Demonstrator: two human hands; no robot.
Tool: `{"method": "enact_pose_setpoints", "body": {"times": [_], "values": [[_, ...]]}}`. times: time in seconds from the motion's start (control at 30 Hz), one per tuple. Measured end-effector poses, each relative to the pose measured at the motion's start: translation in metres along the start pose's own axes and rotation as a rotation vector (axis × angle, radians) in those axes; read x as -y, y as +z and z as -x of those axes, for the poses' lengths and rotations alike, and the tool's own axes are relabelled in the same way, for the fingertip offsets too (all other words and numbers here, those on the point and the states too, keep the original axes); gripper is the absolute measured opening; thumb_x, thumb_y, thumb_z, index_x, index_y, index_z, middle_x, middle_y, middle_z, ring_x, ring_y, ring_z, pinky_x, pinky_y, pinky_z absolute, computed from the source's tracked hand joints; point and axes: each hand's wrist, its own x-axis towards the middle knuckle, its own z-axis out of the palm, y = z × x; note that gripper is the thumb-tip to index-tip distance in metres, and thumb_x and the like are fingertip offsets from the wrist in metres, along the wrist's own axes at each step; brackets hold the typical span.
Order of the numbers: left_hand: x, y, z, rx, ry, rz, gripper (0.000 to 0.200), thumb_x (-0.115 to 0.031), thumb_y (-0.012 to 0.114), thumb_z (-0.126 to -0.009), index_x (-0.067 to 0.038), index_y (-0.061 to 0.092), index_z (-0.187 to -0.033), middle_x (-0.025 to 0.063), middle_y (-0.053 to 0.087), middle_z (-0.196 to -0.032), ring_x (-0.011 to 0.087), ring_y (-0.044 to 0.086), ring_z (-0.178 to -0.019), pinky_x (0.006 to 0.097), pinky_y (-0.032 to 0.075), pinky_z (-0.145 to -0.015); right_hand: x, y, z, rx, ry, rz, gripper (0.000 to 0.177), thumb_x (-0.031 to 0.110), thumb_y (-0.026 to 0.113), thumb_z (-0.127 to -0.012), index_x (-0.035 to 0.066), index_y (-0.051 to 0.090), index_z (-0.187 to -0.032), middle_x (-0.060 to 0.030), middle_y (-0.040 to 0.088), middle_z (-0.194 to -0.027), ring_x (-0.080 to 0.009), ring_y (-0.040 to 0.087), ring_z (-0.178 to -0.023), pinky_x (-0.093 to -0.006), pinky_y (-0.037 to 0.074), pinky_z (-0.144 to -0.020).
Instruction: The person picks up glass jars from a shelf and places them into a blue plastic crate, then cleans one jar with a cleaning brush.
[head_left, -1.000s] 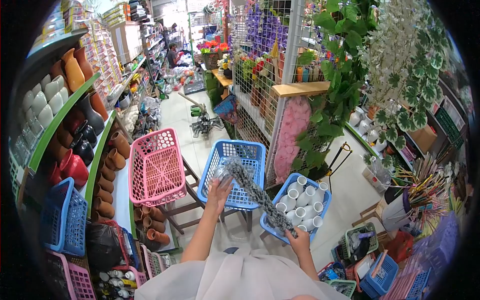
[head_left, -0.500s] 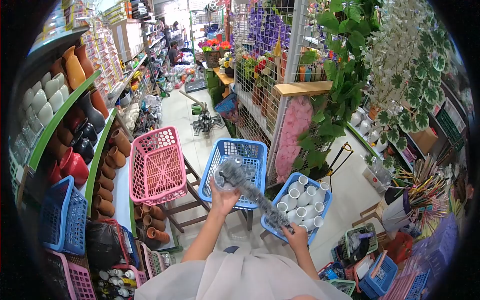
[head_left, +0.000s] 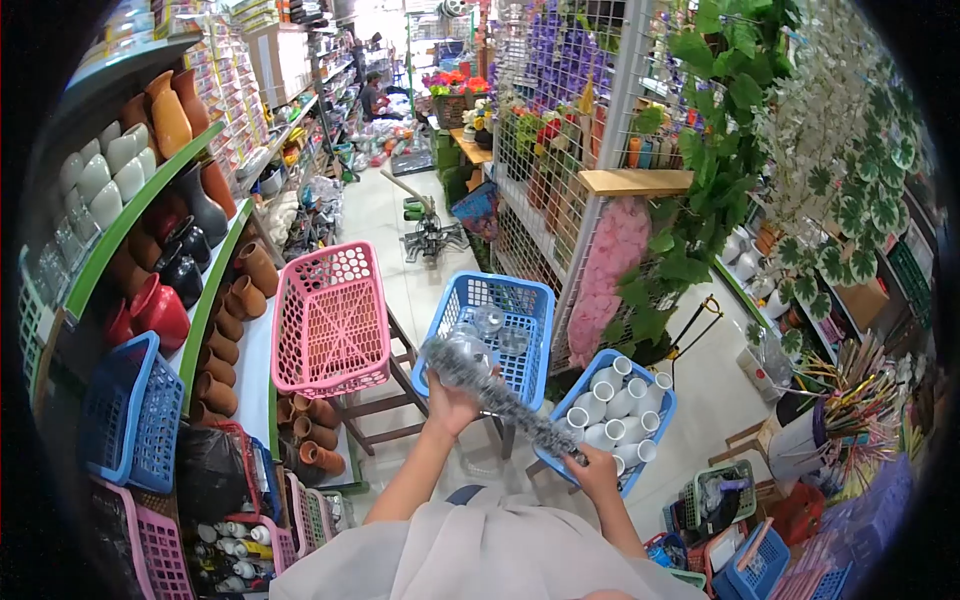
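Grey and fuzzy under clear plastic wrap, the bundle (head_left: 505, 405) is a long roll held slantwise in the air. Its upper end is over the near edge of the blue basket (head_left: 500, 280) and its lower end is down by the person's waist. The left hand (head_left: 452, 405) is closed around the bundle just below the bulging plastic top, its grip full of it. The right hand (head_left: 597, 470) pinches the lower tip, a narrower grip, also on the bundle. Neither end rests on anything.

As I read it, the step in hand is carrying or positioning the bundle at the basket, with nothing set down yet. Any move from here calls for both hands to travel together so the limp length does not sag or swing. The upper end also has to clear the basket rim and the few clear things lying inside.

The blue basket sits tilted on a wooden stool (head_left: 390, 405). Just right of it and lower, a second basket (head_left: 668, 405) holds white cups (head_left: 615, 400), close under the right hand. To the left, a pink basket (head_left: 330, 320) leans against a shelf (head_left: 205, 310) of clay pots (head_left: 245, 295). A wire grid (head_left: 560, 150) hung with flowers stands behind.
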Motion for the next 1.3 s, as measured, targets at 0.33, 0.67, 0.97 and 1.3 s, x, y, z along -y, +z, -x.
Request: {"method": "enact_pose_setpoints", "body": {"times": [0.33, 0.67, 0.97, 1.3], "values": [[-0.024, -0.007, 0.01, -0.007, -0.026, 0.087, 0.06, -0.054, 0.052, -0.087, -0.012, 0.05, -0.13, 0.0155, 0.052, -0.128, 0.0395, 0.05, -0.116, 0.0535, 0.037, -0.105, 0.016, 0.026, -0.038, 0.068, 0.196, -0.034, 0.036, 0.041, 0.071, -0.077, 0.007, 0.069, -0.088, -0.0164, 0.064, -0.07, -0.0359, 0.062, -0.064, -0.0424, 0.048, -0.058], [-0.074, -0.015, -0.017, 0.055, 0.006, 0.148, 0.06, -0.056, 0.053, -0.086, -0.016, 0.051, -0.131, 0.0149, 0.052, -0.131, 0.0421, 0.049, -0.119, 0.059, 0.032, -0.107, 0.031, 0.062, -0.09, 0.114, 0.173, -0.106, 0.039, 0.045, 0.07, -0.078, 0.008, 0.068, -0.091, -0.0166, 0.062, -0.067, -0.0365, 0.061, -0.063, -0.0418, 0.046, -0.056], [-0.14, -0.01, -0.034, -0.111, 0.155, -0.085, 0.072, -0.056, 0.06, -0.078, -0.015, 0.044, -0.135, 0.0144, 0.047, -0.13, 0.0368, 0.045, -0.119, 0.0533, 0.034, -0.106, 0.021, 0.111, -0.164, 0.073, 0.231, -0.001, 0.042, 0.045, 0.067, -0.082, 0.003, 0.063, -0.086, -0.0206, 0.062, -0.07, -0.0407, 0.061, -0.068, -0.0471, 0.046, -0.06], [-0.184, -0.002, 0.012, -0.119, 0.373, -0.026, 0.072, -0.061, 0.059, -0.079, -0.014, 0.046, -0.132, 0.0117, 0.052, -0.124, 0.0324, 0.05, -0.115, 0.0501, 0.042, -0.098, -0.023, 0.167, -0.184, 0.261, 0.237, 0.256, 0.056, 0.027, 0.069, -0.079, 0.006, 0.048, -0.127, -0.0171, 0.062, -0.109, -0.035, 0.058, -0.106, -0.0484, 0.035, -0.088]]}}
